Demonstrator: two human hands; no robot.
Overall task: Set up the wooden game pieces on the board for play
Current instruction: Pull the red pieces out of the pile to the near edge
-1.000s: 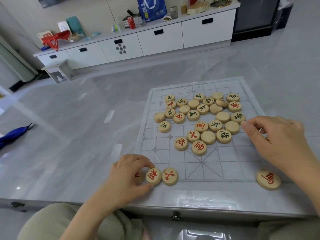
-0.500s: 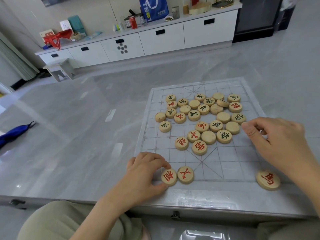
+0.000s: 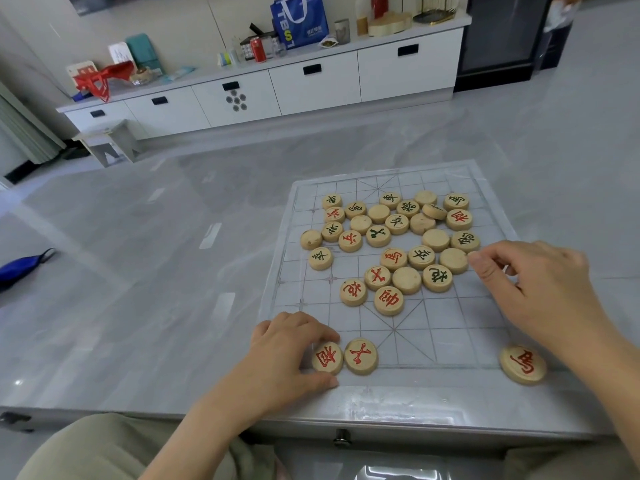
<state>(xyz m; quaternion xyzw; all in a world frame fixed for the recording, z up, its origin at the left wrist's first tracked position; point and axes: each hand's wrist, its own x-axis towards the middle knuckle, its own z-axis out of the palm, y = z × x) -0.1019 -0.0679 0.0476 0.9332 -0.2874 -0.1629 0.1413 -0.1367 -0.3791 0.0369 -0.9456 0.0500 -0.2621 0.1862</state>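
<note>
Shift: your left hand (image 3: pixel 287 355) had slid two red pieces (image 3: pixel 361 356) rightward along the board (image 3: pixel 433 334).
Left hand: curled round the piece under its fingertips.
Right hand (image 3: pixel 540 292): touched the pile (image 3: pixel 407 280); grip unclear.
Handling: light, hard, slick; rims suited pinching.

We sat in what looked like a home living room. Our glossy grey table (image 3: pixel 138 271) carried a Chinese chess board (image 3: pixel 450 341). Along the far wall ran a low white sideboard (image 3: pixel 311 84) cluttered with a blue shopping bag (image 3: pixel 299 20) and a red drinks can (image 3: pixel 258 49). A small stool (image 3: pixel 110 143) and a curtain (image 3: pixel 24 133) stood beside it.
</note>
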